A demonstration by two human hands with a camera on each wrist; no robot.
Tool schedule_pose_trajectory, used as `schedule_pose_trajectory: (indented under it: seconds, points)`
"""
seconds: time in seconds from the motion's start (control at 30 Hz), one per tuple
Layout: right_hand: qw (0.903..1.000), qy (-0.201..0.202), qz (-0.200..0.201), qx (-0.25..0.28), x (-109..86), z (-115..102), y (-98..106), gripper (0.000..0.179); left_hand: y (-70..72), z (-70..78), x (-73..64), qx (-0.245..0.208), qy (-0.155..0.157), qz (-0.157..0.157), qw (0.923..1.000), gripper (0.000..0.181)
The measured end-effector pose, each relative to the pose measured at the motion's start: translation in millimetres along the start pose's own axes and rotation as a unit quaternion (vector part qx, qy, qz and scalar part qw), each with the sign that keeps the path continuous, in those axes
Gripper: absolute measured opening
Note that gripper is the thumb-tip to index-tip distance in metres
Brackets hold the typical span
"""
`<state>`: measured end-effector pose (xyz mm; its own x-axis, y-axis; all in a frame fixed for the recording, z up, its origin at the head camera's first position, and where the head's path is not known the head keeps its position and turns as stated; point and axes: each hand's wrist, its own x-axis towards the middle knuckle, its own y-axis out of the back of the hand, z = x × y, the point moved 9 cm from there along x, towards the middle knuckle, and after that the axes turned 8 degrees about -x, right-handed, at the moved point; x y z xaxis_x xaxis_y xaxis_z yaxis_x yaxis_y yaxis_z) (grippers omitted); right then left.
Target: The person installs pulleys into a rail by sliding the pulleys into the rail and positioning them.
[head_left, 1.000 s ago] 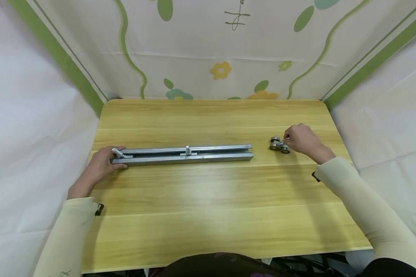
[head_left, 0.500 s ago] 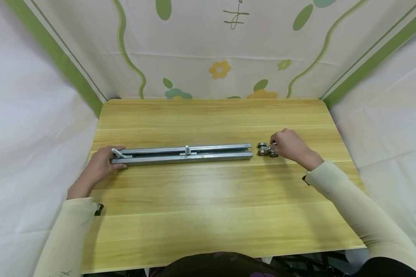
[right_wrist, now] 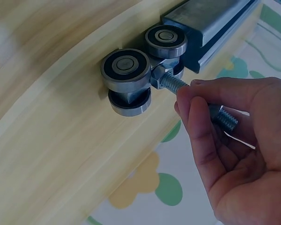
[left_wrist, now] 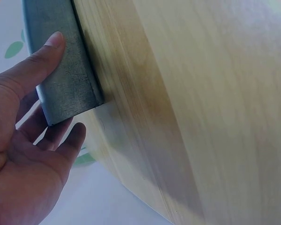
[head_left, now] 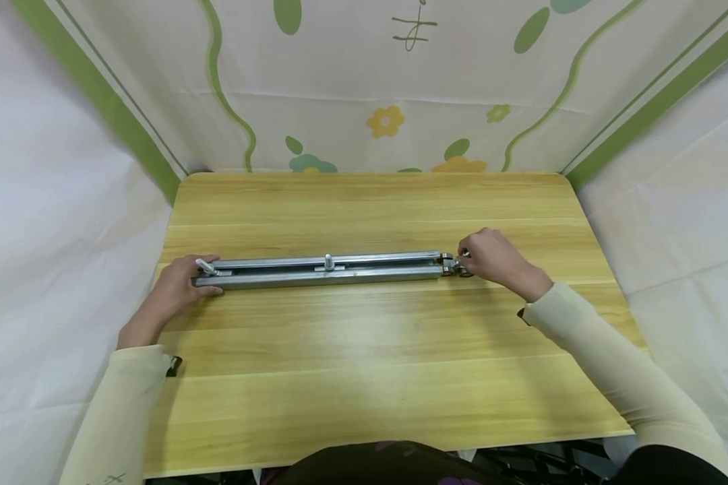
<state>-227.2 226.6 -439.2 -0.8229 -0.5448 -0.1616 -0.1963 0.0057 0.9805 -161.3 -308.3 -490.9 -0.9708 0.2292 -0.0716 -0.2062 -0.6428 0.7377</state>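
A grey metal track (head_left: pixel 376 273) with a slot along its top lies across the table. My left hand (head_left: pixel 178 286) grips its left end, thumb on the near side, as the left wrist view shows with the track wall (left_wrist: pixel 68 79). At the track's right end, my right hand (head_left: pixel 500 259) pinches the threaded bolt (right_wrist: pixel 172 82) of a roller trolley (right_wrist: pixel 125 70). The trolley's leading wheels (right_wrist: pixel 166 41) are at the open track mouth; its rear wheels are outside. Two bolts stand up from the slot, one bolt (head_left: pixel 329 263) mid-track and one tilted bolt (head_left: pixel 206 267) by my left hand.
The wooden table (head_left: pixel 364 370) spans the space beneath both arms. A patterned white cloth (head_left: pixel 340 74) hangs behind its far edge, with plain white cloth (head_left: pixel 54 222) at the sides.
My right hand has moved left with the roller trolley, from well right of the track up to its right end. My left hand and the track have stayed in place.
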Motion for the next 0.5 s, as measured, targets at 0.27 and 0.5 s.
schedule_pose_trajectory:
  seconds: [0.27, 0.5]
  points:
    - [1.0000, 0.005, 0.001, 0.000, 2.1, -5.9, -2.3, 0.012, -0.4, 0.4, 1.2, 0.000, -0.004, 0.004, 1.0000, 0.069]
    - [0.9999, 0.015, 0.006, 0.001, 2.0, -11.1, 0.3, 0.013, 0.5, 1.4, 0.3, -0.001, -0.007, 0.010, 0.9999, 0.069]
